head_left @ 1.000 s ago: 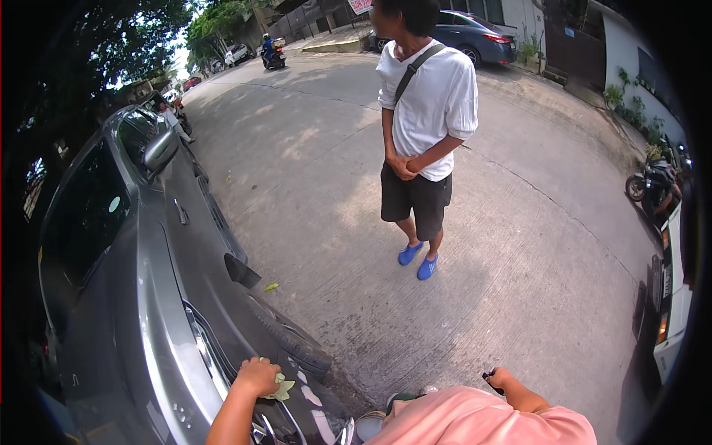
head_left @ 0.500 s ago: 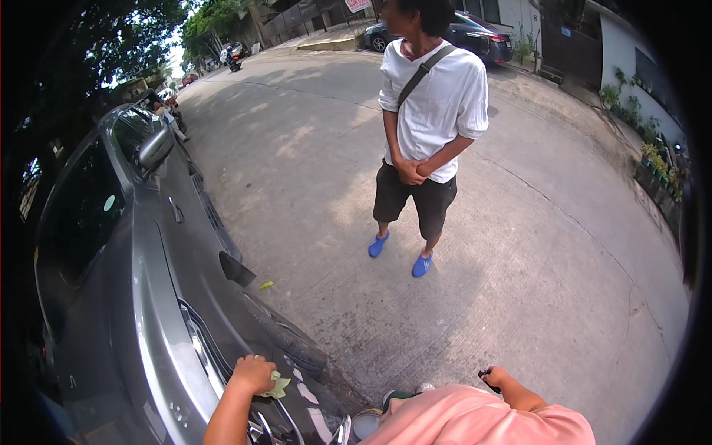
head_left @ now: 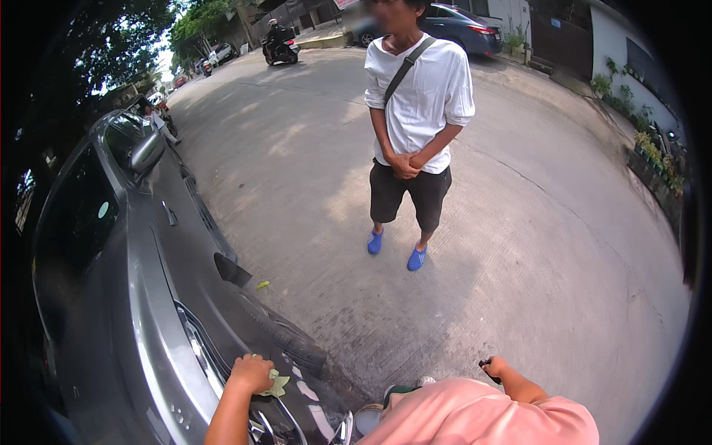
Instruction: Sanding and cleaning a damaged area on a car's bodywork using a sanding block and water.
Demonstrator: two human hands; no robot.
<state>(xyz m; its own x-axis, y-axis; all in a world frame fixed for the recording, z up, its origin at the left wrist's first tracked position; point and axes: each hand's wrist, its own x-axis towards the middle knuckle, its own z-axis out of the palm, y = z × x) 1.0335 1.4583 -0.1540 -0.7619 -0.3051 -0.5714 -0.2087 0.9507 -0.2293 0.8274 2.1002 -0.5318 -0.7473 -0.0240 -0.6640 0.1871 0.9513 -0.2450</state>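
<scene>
My left hand [head_left: 253,372] is closed on a pale green cloth [head_left: 277,384], resting against the front corner of a grey car [head_left: 152,311] just below its headlight [head_left: 199,337]. Whitish patches [head_left: 305,389] show on the dark bumper beside the cloth. Out to the right, my right hand [head_left: 497,367] grips a small black object [head_left: 486,364]; most of it is hidden by the fingers, so its kind is unclear. A pink shirt covers my body between the two arms.
A person [head_left: 419,104] in a white shirt, dark shorts and blue shoes stands ahead, hands clasped. A white round container [head_left: 367,420] is by the bumper. Farther up the concrete road [head_left: 519,245] are a motorcycle with a rider [head_left: 280,46] and a dark parked car [head_left: 475,33].
A motorcycle with a rider has come nearer along the road. The standing person's head has turned and shows slightly farther left. Both my hands stay nearly where they were, still holding their things.
</scene>
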